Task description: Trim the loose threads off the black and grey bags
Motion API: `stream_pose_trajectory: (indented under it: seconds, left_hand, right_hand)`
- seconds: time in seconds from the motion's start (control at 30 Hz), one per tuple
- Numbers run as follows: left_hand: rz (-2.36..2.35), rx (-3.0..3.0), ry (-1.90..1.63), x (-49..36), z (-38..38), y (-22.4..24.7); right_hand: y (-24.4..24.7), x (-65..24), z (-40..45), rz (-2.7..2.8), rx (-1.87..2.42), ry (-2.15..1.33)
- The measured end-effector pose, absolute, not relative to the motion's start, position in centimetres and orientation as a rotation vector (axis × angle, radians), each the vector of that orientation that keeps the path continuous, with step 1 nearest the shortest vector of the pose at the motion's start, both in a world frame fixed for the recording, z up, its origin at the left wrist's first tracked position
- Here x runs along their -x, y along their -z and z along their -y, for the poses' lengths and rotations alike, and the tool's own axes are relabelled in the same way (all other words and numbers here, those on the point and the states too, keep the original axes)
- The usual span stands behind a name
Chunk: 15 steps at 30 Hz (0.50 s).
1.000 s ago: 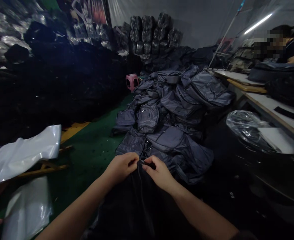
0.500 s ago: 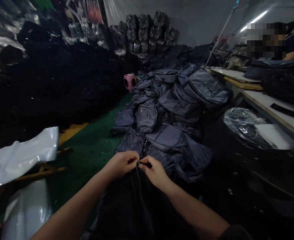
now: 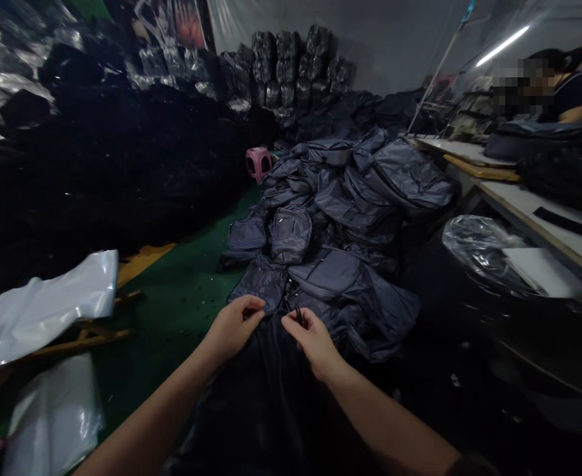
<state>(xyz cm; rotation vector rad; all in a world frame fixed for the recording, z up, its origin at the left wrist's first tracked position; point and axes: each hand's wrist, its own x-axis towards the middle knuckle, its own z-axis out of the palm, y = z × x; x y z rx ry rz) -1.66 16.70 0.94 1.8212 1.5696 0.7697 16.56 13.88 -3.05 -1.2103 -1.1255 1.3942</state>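
A black bag (image 3: 251, 410) lies in front of me, with a long seam or zipper running down its middle. My left hand (image 3: 236, 325) is at its far edge, thumb and forefinger slightly apart, and nothing shows between them. Just to the right, my right hand (image 3: 312, 336) pinches a small dark tool with a thin tip pointing up; it looks like small snips. Right beyond both hands lies a pile of dark grey backpacks (image 3: 330, 271).
A pink stool (image 3: 258, 164) stands on the green floor. White plastic sheets (image 3: 47, 297) lie at the left, beside a large dark heap (image 3: 97, 165). On the right, a person (image 3: 575, 92) is behind a long table (image 3: 543, 205). Clear plastic (image 3: 479, 248) hangs near its edge.
My hands have moved apart from where they met at the bag's edge. My left hand's fingers have parted. The person at the right has shifted a little.
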Motion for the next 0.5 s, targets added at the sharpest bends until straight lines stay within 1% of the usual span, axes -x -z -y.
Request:
stream_pose_trajectory:
  seconds: [0.17,0.33,0.5]
  left_hand:
    - [-1.500,-1.849,-0.696,0.8,-15.9,-0.9]
    - [-1.499,-1.867,-0.681,1.0,-15.5,-1.2]
    - [-1.460,-1.879,-0.660,1.0,-15.1,-1.5]
  right_hand:
    - [2.2,-15.6,-13.0,1.064,1.192,-1.563]
    - [3.4,-16.2,-12.8,0.908,1.137,-1.824]
    - [4.4,-16.8,-12.4,0.875,1.034,-1.928]
